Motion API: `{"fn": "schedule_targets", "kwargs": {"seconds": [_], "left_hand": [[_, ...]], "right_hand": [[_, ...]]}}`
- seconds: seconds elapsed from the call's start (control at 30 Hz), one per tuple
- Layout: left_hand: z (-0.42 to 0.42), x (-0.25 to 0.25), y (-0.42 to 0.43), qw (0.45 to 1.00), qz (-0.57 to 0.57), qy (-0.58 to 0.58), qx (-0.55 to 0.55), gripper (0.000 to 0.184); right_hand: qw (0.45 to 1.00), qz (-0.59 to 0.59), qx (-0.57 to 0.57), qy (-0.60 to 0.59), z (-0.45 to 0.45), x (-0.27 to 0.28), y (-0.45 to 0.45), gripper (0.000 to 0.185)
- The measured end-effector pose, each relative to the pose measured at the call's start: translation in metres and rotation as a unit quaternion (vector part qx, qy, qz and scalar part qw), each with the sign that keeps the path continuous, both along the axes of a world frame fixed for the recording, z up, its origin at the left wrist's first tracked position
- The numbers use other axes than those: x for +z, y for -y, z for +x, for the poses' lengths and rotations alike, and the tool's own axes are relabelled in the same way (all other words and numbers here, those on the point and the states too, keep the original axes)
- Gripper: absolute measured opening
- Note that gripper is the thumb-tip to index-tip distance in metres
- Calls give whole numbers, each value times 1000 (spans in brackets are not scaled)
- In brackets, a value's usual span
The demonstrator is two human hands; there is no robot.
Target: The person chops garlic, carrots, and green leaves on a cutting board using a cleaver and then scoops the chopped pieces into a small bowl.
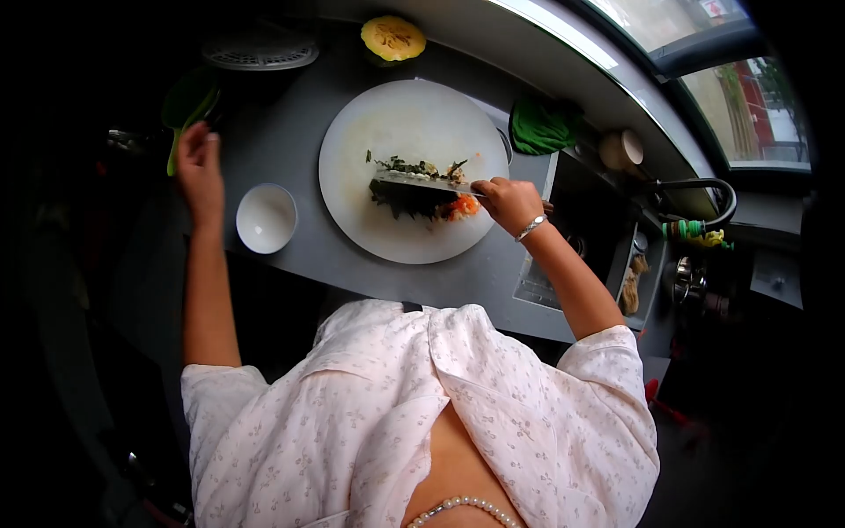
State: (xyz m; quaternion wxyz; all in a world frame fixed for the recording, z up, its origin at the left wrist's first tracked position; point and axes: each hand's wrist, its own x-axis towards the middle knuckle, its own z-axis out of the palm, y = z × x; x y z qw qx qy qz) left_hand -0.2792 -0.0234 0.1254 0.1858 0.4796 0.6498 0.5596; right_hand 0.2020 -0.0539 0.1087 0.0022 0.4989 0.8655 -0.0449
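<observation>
My right hand (pixel 511 204) is closed around the handle of a broad kitchen knife (pixel 421 182). The blade lies across chopped dark green leaves (pixel 400 165) and orange-red chopped bits (pixel 461 208) on a round white cutting board (pixel 414 242). At the far left, my left hand (pixel 202 167) is raised with its fingers slightly bent and apart. It is beside a bright green utensil with a long handle (pixel 173 150); whether they touch is unclear. A white bowl (pixel 267 218) sits on the counter between my left forearm and the board.
A cut yellow squash half (pixel 393 40) rests behind the board. At the back right lies a green cloth (pixel 541 126), near a sink (pixel 576 207) with a dark faucet (pixel 704 183). A grey vented appliance (pixel 260 55) stands at the back left. The counter's front edge (pixel 352 286) runs before my body.
</observation>
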Motion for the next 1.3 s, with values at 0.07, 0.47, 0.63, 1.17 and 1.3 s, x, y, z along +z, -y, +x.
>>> {"fn": "schedule_targets", "kwargs": {"seconds": [0.07,0.47,0.63,1.17,1.3], "left_hand": [[61,-1,11,993,-39,73,-82,25],[225,-59,25,897,-120,391,-170,12],[235,-90,1,943,-110,313,-34,16],[237,-52,-17,959,-83,264,-60,17],[225,-84,-43,953,-155,258,-47,16]], "right_hand": [[1000,2,-1,1,0,2,5,11],[998,-49,-40,30,-19,8,32,5],[992,-102,-43,66,-29,19,23,6],[994,-92,-49,34,-26,34,13,10],[992,-107,-53,43,-35,22,1,10]]}}
